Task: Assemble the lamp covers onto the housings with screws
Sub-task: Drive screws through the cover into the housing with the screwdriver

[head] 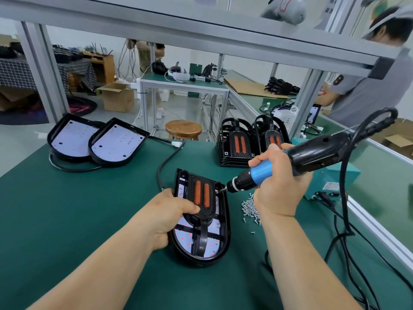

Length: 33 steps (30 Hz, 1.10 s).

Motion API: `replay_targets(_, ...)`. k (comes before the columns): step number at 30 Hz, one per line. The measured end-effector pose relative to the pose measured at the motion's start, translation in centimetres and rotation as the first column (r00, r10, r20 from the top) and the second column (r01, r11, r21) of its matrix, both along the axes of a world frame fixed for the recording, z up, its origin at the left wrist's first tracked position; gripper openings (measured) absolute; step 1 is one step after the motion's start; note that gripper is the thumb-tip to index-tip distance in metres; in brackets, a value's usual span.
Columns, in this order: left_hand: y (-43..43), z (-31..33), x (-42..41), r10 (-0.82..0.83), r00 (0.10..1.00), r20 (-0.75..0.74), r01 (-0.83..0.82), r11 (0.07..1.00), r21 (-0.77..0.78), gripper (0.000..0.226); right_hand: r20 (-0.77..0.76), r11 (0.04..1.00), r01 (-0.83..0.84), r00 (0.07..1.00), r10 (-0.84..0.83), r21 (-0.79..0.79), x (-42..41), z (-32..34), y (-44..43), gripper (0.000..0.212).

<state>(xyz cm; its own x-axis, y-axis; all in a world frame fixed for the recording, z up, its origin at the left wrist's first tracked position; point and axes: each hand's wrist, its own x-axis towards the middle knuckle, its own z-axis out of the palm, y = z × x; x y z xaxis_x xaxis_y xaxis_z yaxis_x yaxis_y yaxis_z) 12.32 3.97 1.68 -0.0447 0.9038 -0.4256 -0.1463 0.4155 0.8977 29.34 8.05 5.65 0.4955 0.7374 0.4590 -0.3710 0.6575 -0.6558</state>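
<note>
A black lamp housing (224,238) lies on the green mat in front of me, with a black cover (202,217) bearing two orange strips set into it. My left hand (166,218) grips the housing's left rim, thumb pressing on the cover. My right hand (277,186) holds a blue and black electric screwdriver (310,155); its bit tip touches the cover's upper right corner. A heap of small silver screws (249,208) lies just right of the housing.
Two open housings (98,142) with white LED boards sit at the far left. Stacks of black covers (238,142) stand at the back right. A teal power box (335,182) and black cables (344,231) lie on the right. Another person (368,86) stands at the far right.
</note>
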Motion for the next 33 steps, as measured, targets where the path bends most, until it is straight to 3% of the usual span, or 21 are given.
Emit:
replay_targets(20,0.00,0.09,0.16,0.009,1.000,0.015,-0.009,1.000,-0.006,0.040,0.023,0.999,-0.006,1.000,0.005,0.042,0.07,-0.05,0.30,0.029)
replay_targets(26,0.02,-0.10,0.10,0.012,1.000,-0.003,-0.012,1.000,0.007,0.025,-0.003,0.999,-0.014,1.000,0.014,0.034,0.26,-0.29,0.25,0.033)
replay_targets(33,0.03,-0.07,0.09,0.019,1.000,0.002,-0.019,1.000,-0.001,0.035,-0.025,1.000,0.018,1.000,-0.017,0.004,0.35,-0.21,-0.04,0.024)
